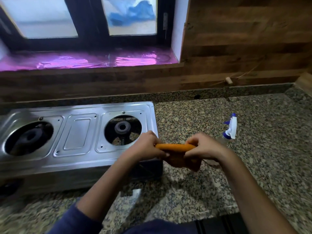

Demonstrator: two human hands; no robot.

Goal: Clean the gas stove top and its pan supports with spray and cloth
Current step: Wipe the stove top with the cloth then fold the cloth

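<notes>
Hands meet just past the front right corner of the stove top (77,130). The left hand (146,146) and the right hand (205,147) each grip one end of the orange cloth (175,146), fingers curled round it. The upper edge is pulled taut into a rolled fold between them and the rest hangs below. This looks like folding or bunching the cloth into a firm pad for wiping. It is held up off the table (253,166), above the spot where the stove's corner ends.

Just beyond the right hand, on the table, is the spray bottle (230,128). Its white and blue trigger head shows and its clear body is partly hidden by the hand. Whether it stands or lies cannot be told. It sits within easy reach of the right hand, which suits switching between spraying and wiping.

The steel stove sits at the left of the table against the back wall. The right burner (122,127) and the left burner (28,137) lie bare in their round openings. No pan supports are in view, so the flat top is free for wiping. The steel looks smeared, though blur makes this uncertain, and the wiping seems not yet begun. Behind, shiny pink foil covers the window sill (67,59).
</notes>
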